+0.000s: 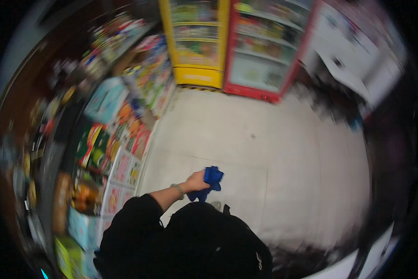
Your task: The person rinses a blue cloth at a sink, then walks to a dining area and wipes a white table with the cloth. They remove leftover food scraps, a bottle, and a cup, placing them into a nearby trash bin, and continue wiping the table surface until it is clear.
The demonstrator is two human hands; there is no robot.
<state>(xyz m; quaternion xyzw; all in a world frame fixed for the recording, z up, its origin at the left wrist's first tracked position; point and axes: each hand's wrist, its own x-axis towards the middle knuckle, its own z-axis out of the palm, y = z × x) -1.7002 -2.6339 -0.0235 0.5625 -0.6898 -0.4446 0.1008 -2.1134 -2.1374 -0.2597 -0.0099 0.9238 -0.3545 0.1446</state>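
My left hand, with a beaded bracelet at its wrist, grips a crumpled blue cloth. It is held in front of my body, above the pale tiled floor. Part of the cloth hangs below the fingers. My right hand is out of view. Black clothing covers my torso and fills the lower middle of the picture.
Shelves of packaged goods run along the left, with printed cartons at floor level. Ahead stand a yellow glass-door refrigerator and a red one. A blurred white surface is at upper right.
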